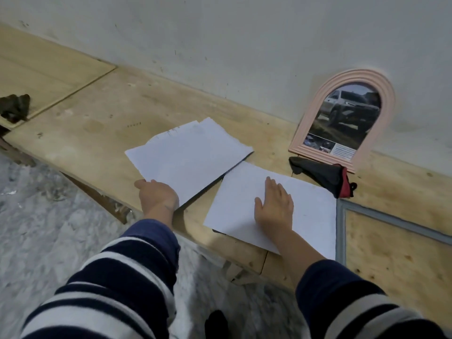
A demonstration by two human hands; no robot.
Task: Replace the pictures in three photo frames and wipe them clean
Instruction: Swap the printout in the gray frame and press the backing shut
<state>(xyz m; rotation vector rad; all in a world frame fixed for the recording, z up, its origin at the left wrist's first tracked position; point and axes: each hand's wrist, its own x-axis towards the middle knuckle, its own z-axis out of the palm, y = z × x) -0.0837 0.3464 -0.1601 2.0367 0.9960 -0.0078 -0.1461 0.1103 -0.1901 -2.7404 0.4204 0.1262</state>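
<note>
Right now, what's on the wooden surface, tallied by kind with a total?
Photo frames: 2, the pink arched frame leaning on the wall and a grey frame lying flat at the right.
White paper lots: 2, the paper stack gripped by the left hand, and the sheet under the flat right hand.
Cloths: 1, the black and red cloth.
Total: 5.

head view: worn on the head, looking forward and down
nearness: close above the worktop [102,111]
far edge: wall [244,40]
</note>
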